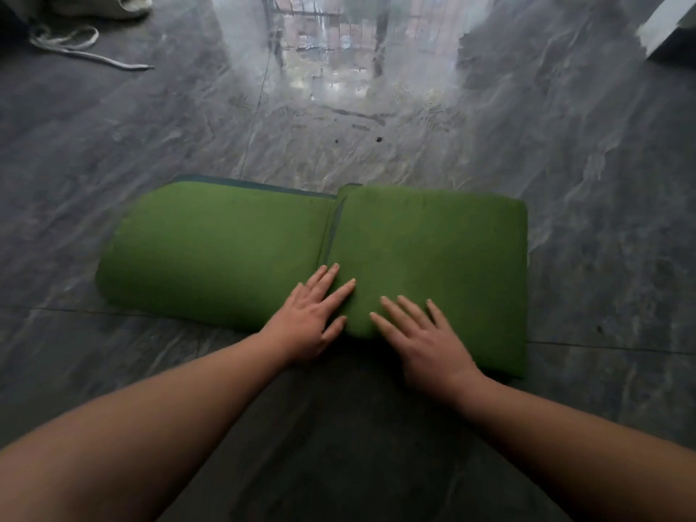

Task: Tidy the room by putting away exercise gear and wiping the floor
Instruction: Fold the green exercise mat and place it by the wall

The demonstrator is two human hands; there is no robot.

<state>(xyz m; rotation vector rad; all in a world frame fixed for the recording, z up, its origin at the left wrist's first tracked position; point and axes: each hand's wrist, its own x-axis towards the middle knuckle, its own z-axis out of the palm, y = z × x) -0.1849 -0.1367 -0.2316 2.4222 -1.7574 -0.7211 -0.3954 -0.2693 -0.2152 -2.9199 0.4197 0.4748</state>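
A green exercise mat [226, 250] lies folded on the dark grey floor straight ahead, its right portion doubled over the left so a seam runs down the middle. My left hand [314, 318] rests flat on the mat just left of that seam, fingers spread. Flat on the overlapping right portion near its front edge lies my right hand [423, 340], fingers apart. Neither hand grips anything. A thin teal underside of the mat shows along its far edge.
A pale cloth bag with loose straps [83, 39] lies on the floor at the far left. A white edge of furniture or wall [666, 24] stands at the far right. The polished tile floor [339, 107] reflects a window beyond the mat.
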